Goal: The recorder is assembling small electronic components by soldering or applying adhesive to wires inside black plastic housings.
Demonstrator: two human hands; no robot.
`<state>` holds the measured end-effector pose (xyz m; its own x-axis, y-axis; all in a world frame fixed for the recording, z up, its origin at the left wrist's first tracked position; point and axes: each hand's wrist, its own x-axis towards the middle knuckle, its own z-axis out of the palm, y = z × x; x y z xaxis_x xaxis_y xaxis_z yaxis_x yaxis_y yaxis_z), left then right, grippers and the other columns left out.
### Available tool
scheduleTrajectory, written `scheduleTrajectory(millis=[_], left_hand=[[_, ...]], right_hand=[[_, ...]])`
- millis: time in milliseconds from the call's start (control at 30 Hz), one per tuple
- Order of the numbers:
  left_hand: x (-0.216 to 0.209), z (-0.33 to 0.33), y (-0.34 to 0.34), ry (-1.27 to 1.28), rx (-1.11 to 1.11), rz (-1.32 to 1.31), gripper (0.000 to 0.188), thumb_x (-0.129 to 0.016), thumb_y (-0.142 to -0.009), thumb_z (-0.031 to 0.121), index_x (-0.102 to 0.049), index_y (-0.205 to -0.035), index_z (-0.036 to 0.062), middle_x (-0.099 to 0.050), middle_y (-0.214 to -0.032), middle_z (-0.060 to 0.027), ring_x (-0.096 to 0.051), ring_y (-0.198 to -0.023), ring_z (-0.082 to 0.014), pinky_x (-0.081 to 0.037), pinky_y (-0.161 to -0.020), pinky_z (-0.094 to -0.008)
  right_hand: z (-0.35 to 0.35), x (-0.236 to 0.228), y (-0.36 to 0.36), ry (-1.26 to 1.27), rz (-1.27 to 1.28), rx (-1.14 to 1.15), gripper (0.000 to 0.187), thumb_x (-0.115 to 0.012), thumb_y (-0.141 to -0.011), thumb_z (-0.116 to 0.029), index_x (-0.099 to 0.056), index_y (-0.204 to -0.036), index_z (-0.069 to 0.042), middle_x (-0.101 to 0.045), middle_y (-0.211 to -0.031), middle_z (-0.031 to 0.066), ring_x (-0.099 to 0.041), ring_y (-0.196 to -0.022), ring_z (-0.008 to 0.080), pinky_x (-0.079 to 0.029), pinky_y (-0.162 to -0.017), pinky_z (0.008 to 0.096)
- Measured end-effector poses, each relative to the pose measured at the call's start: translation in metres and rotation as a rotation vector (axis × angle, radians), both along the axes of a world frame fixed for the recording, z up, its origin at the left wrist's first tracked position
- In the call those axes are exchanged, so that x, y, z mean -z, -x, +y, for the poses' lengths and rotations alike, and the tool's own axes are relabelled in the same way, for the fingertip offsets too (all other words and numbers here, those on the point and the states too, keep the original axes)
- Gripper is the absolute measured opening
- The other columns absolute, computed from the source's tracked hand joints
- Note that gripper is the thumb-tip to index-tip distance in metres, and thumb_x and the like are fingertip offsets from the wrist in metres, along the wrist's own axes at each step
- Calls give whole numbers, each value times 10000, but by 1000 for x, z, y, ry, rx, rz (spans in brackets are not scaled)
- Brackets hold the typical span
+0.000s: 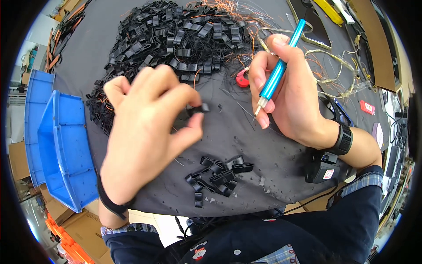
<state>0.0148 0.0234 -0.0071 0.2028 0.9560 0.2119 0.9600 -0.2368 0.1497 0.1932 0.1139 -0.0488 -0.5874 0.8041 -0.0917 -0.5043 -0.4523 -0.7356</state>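
Note:
My left hand (145, 110) pinches a small black folded strap loop (202, 108) between thumb and forefinger, above the dark table cover. My right hand (303, 97) is wrapped round a shiny blue pen-shaped tool (277, 75). Its pale, pointed tip slants down toward the table, apart from the loop. Beyond my hands lies a large heap of black strap loops (180, 53), tangled with fine black threads. Closer to me, between my forearms, several more black loops (220, 174) lie in a small loose cluster.
Blue plastic bins (66, 152) stand at the left. A red round-ended item (241, 78) lies near my right fingers. Orange threads (228, 6), a phone (316, 26) and a yellow-handled tool (329, 12) are farther off. Clear-sleeved cable (329, 80) and a black device (323, 169) lie at right.

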Motion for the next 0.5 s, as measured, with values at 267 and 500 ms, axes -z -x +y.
scheduleTrajectory(millis=[267, 500], left_hand=[[6, -3, -8, 136, 76, -73, 220, -745, -625, 198, -625, -805, 155, -437, -746, 23, -456, -781, -140, -236, -745, -331], [4, 1, 14, 138, 70, -96, 380, -754, -583, 224, -649, -941, 151, -371, -836, -20, -423, -795, -162, -234, -795, -306]], right_hand=[[-6, -15, 8, -248, -284, 124, 213, -345, -936, -363, -306, -861, -167, -460, -610, 66, -387, -357, 111, -319, -278, 227], [-14, -9, 15, -530, -386, 114, 241, -303, -951, -362, -271, -970, -124, -490, -748, 160, -518, -503, 193, -513, -428, 316]])
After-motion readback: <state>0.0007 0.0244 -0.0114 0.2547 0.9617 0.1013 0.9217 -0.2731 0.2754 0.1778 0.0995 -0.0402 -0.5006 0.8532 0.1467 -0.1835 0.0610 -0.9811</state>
